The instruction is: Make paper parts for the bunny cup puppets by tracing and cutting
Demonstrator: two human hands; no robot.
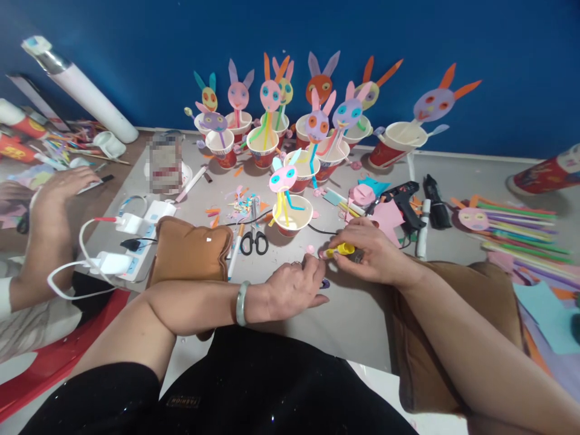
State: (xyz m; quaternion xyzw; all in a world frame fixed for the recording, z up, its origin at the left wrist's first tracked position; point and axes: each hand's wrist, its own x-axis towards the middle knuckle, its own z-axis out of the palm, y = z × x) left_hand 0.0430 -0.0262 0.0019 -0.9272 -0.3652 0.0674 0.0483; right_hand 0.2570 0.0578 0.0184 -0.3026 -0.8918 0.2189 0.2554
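The right hand (371, 251) is gripping a yellow tube (345, 248), in front and to the right of the nearest paper cup (304, 219). The left hand (287, 290) is bending its fingers in front of that cup; whether it is gripping anything, I cannot tell. A small pink piece (310, 249) is showing between the cup and the left hand. Scissors (254, 238) are lying left of the cup, a glue gun (405, 199) is lying to its right, and paper rabbits (270, 95) are standing behind it.

A plain, deep blue wall (290, 27) rose behind the grey desk (362, 326). A brown tabletop (120, 172) lay beside it at left, above a red chair (58, 365). Light fell fairly evenly.
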